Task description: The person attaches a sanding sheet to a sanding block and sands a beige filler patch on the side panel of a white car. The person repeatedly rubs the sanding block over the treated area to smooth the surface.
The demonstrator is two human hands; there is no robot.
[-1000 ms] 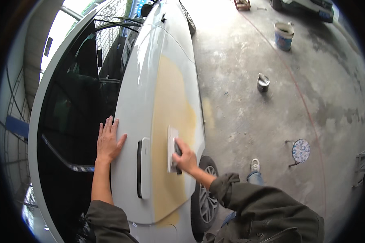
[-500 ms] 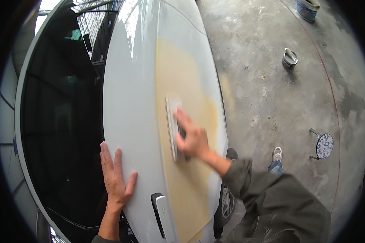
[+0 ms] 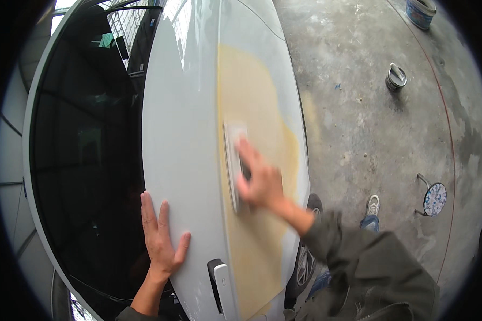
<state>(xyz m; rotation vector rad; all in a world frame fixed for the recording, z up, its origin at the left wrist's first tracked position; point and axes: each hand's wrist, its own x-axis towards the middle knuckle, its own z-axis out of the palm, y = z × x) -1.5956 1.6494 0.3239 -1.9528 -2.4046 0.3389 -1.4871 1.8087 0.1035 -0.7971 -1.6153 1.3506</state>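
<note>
A white car side panel (image 3: pixel 179 134) lies before me, with a broad patch of yellowish-beige filler (image 3: pixel 251 80) along its raised crease. My right hand (image 3: pixel 262 179), slightly blurred, grips a long pale sanding block (image 3: pixel 232 160), which lies flat on the filler close beside the crease. Its fingers reach over the block's top, and the underside is hidden. My left hand (image 3: pixel 162 243) rests with fingers stretched out on the bare white panel, beside the dark window glass (image 3: pixel 88 160). It holds nothing.
The door handle (image 3: pixel 218 283) juts out between my hands, nearer me. A wheel (image 3: pixel 305 262) shows below the panel. On the concrete floor (image 3: pixel 353 128) stand an open tin (image 3: pixel 396 80), a blue bucket (image 3: pixel 420 15) and a small round stool (image 3: pixel 435 199). A thin red line (image 3: pixel 439 101) runs along the floor.
The whole view has shifted, so the car appears farther right. Against the panel, the sanding block has slid slightly left toward the crease and a little away from me. My left hand stays put.
</note>
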